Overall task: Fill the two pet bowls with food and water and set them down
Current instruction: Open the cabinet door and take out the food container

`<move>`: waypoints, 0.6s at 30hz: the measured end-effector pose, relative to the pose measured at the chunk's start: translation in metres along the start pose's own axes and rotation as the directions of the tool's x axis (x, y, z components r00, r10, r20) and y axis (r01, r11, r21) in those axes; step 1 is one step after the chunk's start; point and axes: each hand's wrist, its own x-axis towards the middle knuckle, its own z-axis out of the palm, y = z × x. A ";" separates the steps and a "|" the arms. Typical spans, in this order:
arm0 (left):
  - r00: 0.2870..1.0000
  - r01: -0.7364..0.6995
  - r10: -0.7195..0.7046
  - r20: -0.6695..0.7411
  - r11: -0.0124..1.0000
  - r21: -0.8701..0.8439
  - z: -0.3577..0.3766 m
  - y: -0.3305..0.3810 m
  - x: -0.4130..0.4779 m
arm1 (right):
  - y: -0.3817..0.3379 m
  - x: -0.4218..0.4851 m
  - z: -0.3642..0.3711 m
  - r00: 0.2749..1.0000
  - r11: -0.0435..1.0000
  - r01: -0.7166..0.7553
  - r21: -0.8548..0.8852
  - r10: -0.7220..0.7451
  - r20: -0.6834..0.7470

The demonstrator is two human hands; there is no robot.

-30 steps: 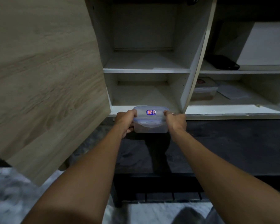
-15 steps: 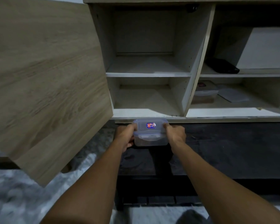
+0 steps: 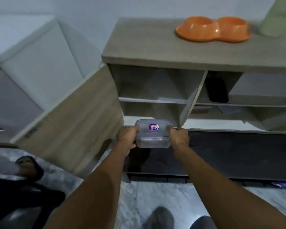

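Note:
A clear lidded plastic container [image 3: 153, 133] with a red and blue sticker is held out in front of the open cabinet, just below its bottom shelf edge. My left hand [image 3: 128, 138] grips its left end and my right hand [image 3: 178, 138] grips its right end. An orange double pet bowl [image 3: 213, 31] stands on the cabinet top [image 3: 147, 45] at the upper right, both cups looking empty.
The wooden cabinet door [image 3: 76, 119] hangs open to the left. A pale green object [image 3: 277, 19] stands right of the bowl. Inside the right compartment lie a dark object [image 3: 217, 91] and another container. Another person's foot in a sandal [image 3: 28, 166] is at the left on the marble floor.
The view has pulled back and up, bringing the cabinet top and the orange bowl into sight. Both hands still hold the container, now a little farther out from the shelf.

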 end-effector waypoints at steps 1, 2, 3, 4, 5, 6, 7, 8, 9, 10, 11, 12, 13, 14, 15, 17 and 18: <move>1.000 0.006 -0.006 0.000 1.000 0.001 -0.003 0.016 -0.015 | -0.015 -0.013 -0.009 1.000 1.000 0.005 0.004 -0.005 0.004; 1.000 0.004 -0.004 -0.012 1.000 -0.003 -0.006 0.032 -0.030 | -0.031 -0.025 -0.019 1.000 1.000 0.018 0.010 -0.018 0.004; 1.000 0.001 -0.001 -0.023 1.000 -0.001 -0.011 0.055 -0.048 | -0.053 -0.039 -0.030 1.000 1.000 0.024 0.014 -0.024 0.008; 1.000 -0.001 0.001 -0.031 1.000 0.001 -0.015 0.073 -0.063 | -0.072 -0.053 -0.039 0.999 0.999 0.026 0.020 -0.027 0.018; 0.999 -0.004 0.005 -0.037 1.000 0.005 -0.018 0.090 -0.076 | -0.089 -0.065 -0.047 0.999 0.999 0.033 0.017 -0.034 0.020; 0.999 -0.011 0.011 -0.037 1.000 0.007 -0.021 0.106 -0.089 | -0.106 -0.077 -0.055 0.999 0.999 0.046 0.006 -0.046 0.016; 0.999 -0.024 0.025 -0.031 1.000 0.007 -0.026 0.130 -0.105 | -0.130 -0.091 -0.064 0.998 0.998 0.062 0.012 -0.062 0.006; 0.999 -0.033 0.033 -0.024 0.999 0.004 -0.030 0.147 -0.118 | -0.147 -0.104 -0.071 0.998 0.997 0.068 0.032 -0.068 0.002; 0.999 -0.044 0.044 -0.019 0.999 0.007 -0.035 0.168 -0.132 | -0.167 -0.115 -0.078 0.996 0.995 0.087 0.046 -0.086 -0.007; 0.998 -0.060 0.060 -0.013 0.998 0.010 -0.040 0.186 -0.141 | -0.184 -0.125 -0.083 0.995 0.993 0.101 0.054 -0.100 -0.010; 0.996 -0.083 0.084 -0.007 0.996 0.017 -0.043 0.201 -0.149 | -0.198 -0.132 -0.087 0.994 0.992 0.113 0.054 -0.112 -0.009; 0.993 -0.117 0.117 0.001 0.993 0.023 -0.047 0.219 -0.157 | -0.213 -0.141 -0.091 0.993 0.990 0.122 0.067 -0.122 -0.011; 0.989 -0.146 0.146 0.008 0.989 0.029 -0.050 0.233 -0.164 | -0.225 -0.148 -0.094 0.991 0.987 0.134 0.089 -0.132 -0.021; 0.987 -0.161 0.161 0.016 0.986 0.031 -0.052 0.244 -0.167 | -0.233 -0.151 -0.095 0.989 0.983 0.144 0.110 -0.141 -0.035; 0.985 -0.171 0.170 0.021 0.985 0.033 -0.054 0.252 -0.169 | -0.241 -0.155 -0.095 0.986 0.979 0.164 0.120 -0.158 -0.057; 0.979 -0.199 0.198 0.040 0.979 0.045 -0.060 0.265 -0.172 | -0.253 -0.162 -0.094 0.979 0.975 0.197 0.107 -0.190 -0.076; 0.976 -0.215 0.212 0.051 0.975 0.060 -0.061 0.269 -0.173 | -0.255 -0.162 -0.092 0.977 0.973 0.204 0.105 -0.197 -0.079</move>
